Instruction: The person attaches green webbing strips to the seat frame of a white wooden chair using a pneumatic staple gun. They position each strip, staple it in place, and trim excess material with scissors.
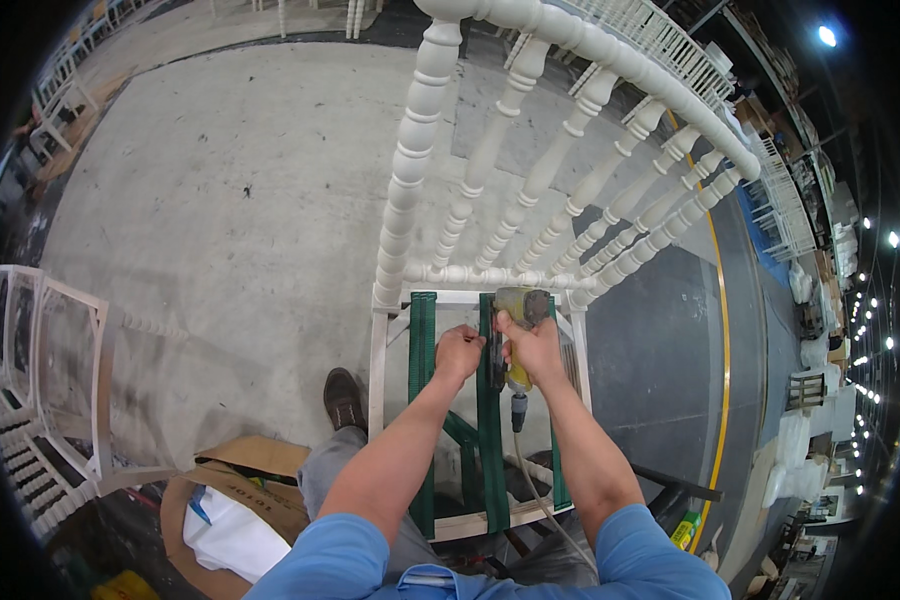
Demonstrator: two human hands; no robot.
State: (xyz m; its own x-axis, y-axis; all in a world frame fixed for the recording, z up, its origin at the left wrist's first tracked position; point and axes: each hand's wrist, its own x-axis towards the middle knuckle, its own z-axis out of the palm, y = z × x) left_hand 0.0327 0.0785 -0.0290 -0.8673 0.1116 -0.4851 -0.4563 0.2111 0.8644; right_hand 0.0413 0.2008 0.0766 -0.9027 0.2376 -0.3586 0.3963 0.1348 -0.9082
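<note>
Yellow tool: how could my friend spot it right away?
Find the big white chair with the knobbly back. At its seat, by the green straps, the person's right hand grips the yellow tool. Unlike those straps, it's yellow and has a hose attached.

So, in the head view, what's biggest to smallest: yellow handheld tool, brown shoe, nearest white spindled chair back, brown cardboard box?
Nearest white spindled chair back
Brown cardboard box
Yellow handheld tool
Brown shoe

Dark printed characters stand on the brown cardboard box.
</note>
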